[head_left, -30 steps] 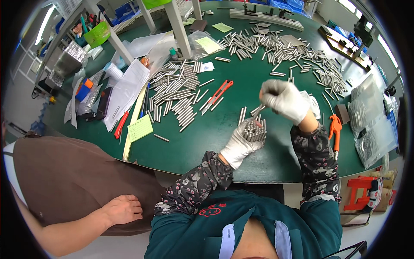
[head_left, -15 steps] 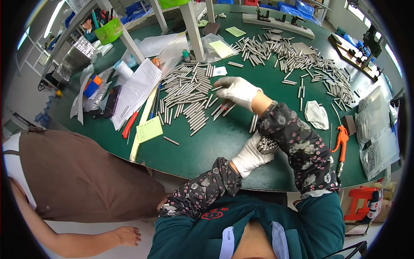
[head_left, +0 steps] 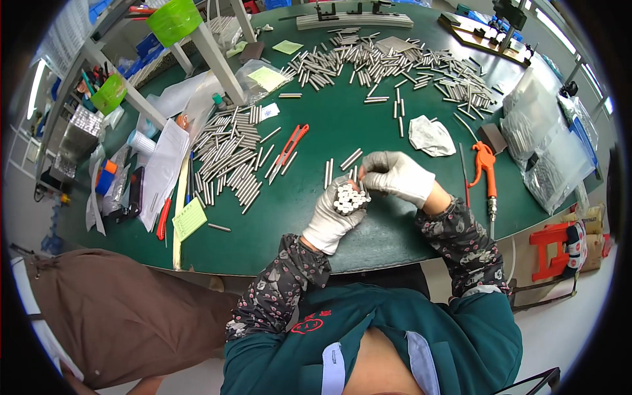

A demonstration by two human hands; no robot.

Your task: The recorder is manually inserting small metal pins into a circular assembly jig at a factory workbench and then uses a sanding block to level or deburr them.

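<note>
Steel pins, a tight bundle (head_left: 350,197) of them, stand upright in my left hand (head_left: 334,216), which is curled closed around them so that their round ends face up at me. My right hand (head_left: 396,176), gloved white like the left, sits just to the right of the bundle with its fingertips pinched narrow at the bundle's far edge, touching the top pins. Both hands hover over the near part of the green table (head_left: 342,131). A few loose pins (head_left: 342,164) lie on the mat just beyond my hands. Farther left is a large heap of pins (head_left: 230,161), with a red utility knife (head_left: 289,141) between it and me. To the right lie a crumpled white glove (head_left: 431,135) and an orange air blow gun (head_left: 486,168).
</note>
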